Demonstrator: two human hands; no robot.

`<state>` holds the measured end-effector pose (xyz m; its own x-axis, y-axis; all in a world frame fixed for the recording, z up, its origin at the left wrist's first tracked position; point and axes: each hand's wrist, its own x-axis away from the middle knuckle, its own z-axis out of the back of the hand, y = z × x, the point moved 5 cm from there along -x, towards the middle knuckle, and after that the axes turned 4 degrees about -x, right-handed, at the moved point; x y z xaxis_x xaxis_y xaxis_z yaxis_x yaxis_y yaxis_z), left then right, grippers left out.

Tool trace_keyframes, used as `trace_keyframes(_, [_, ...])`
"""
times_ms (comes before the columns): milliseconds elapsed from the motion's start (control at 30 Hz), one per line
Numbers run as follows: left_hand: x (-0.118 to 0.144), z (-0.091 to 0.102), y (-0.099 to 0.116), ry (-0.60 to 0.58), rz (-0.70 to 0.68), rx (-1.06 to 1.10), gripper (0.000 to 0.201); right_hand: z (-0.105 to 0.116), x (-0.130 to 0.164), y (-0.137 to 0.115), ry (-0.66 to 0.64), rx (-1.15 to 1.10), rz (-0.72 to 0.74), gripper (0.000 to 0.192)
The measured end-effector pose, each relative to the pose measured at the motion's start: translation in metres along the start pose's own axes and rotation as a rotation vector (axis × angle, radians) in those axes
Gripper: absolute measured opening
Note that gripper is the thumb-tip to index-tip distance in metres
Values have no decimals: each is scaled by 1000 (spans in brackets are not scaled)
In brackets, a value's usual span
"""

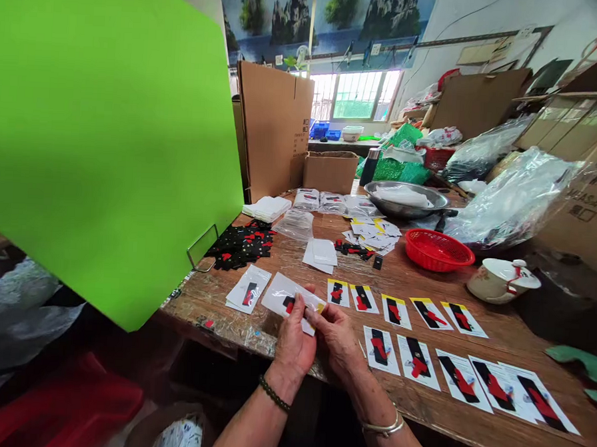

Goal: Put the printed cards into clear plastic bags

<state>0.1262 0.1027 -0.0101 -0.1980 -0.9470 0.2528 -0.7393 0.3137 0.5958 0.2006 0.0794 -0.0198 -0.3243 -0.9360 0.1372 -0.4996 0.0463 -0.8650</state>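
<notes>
Resting at the near edge of the wooden table (468,419), a clear packet (290,296) with a black-and-red card is pinched by the left hand (295,340) and right hand (340,339). Its long axis is angled from far left to near right. Bare wood is seen behind it; rows of finished cards (422,337) are laid just right.

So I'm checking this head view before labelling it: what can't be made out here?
- Table's left end: hidden behind the green block.
- Card in clear sleeve held by left hand and right hand: fingers cover its near end.
- Print on the laid-out cards: too small.
- Steel basin contents: too far to name.
- Carton: lettering cut by the right edge.
</notes>
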Motion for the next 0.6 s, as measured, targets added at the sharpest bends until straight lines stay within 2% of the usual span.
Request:
trace_keyframes(67, [1, 2, -1, 40, 17, 11, 18, -1, 2, -1, -48, 3, -92, 49])
trace_keyframes(133, [3, 1, -3, 21, 27, 31, 19, 0, 3, -3, -48, 15, -141, 51])
trace_keyframes(267, [7, -1, -3, -92, 49, 55, 26, 8, -1, -13, 11, -11, -61, 50])
trace_keyframes(400, [6, 11, 20, -60, -2, -69, 33, 20, -1, -16, 65, 4, -81, 51])
trace_keyframes(500, [6, 23, 36, -35, -3, -233, 38, 19, 0, -13, -26, 56, -126, 48])
trace_keyframes(600, [9, 32, 43, -15, -15, -369, 40, 16, 3, -11, -144, 128, -164, 47])
